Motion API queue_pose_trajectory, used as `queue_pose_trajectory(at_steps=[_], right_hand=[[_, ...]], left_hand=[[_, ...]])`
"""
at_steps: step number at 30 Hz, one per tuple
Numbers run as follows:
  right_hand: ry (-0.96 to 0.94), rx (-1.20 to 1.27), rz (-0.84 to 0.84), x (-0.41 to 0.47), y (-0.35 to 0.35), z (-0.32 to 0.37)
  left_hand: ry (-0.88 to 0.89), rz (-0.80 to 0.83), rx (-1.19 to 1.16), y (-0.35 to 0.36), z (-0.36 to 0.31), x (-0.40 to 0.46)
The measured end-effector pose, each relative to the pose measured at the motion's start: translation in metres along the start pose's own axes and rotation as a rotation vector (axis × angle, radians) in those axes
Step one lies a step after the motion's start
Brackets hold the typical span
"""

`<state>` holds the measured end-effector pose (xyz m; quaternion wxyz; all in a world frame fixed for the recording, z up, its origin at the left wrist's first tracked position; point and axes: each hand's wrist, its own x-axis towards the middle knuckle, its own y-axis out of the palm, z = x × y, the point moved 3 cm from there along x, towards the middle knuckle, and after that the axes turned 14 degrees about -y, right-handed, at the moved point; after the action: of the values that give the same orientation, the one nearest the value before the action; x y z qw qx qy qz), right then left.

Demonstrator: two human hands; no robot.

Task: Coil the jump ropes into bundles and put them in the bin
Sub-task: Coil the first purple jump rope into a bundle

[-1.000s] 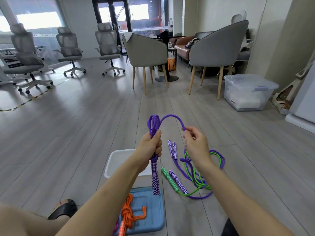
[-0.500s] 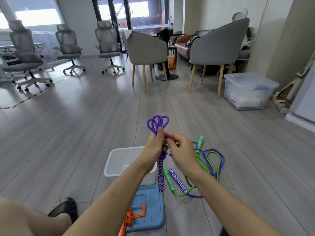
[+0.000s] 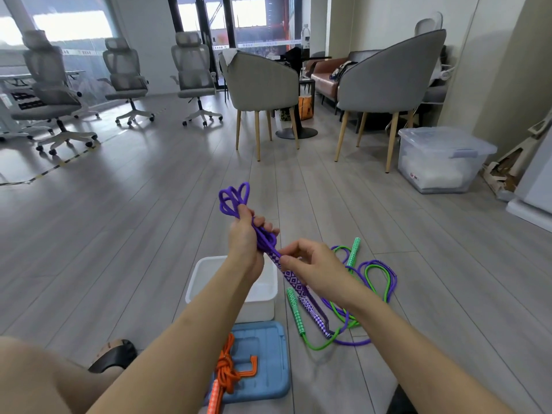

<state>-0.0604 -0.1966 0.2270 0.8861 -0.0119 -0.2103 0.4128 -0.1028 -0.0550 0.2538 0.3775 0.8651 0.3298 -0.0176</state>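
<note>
Purple rope bundle [image 3: 263,234] now tilted, clenched in left hand [image 3: 243,243], right hand [image 3: 313,264] newly pinching its handle [image 3: 280,259]

Bright window backlight — fisheye edges

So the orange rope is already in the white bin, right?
No. In the head view the orange rope lies bundled on the blue lid, in front of the white bin, not in it. The visible part of the bin holds no rope.
</note>
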Motion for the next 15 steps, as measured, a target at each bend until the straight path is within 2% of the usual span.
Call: queue_pose_trajectory(at_steps=[2, 4, 7, 12, 15], right_hand=[[-0.014, -0.013, 0.09, -0.003, -0.002, 0.002], [-0.027, -0.139, 0.172, -0.007, -0.008, -0.003], [-0.021, -0.217, 0.192, -0.012, -0.021, -0.012], [-0.07, -0.056, 0.034, -0.005, -0.034, -0.006], [-0.139, -0.061, 0.032, 0.001, -0.042, 0.006]], left_hand=[[0.034, -0.034, -0.038, -0.001, -0.011, 0.0], [0.071, -0.063, -0.105, -0.005, -0.028, 0.003], [0.093, -0.073, -0.138, -0.014, -0.053, 0.007], [0.068, -0.006, 0.154, -0.009, -0.054, -0.001], [0.077, 0.06, 0.395, -0.005, -0.046, -0.006]])
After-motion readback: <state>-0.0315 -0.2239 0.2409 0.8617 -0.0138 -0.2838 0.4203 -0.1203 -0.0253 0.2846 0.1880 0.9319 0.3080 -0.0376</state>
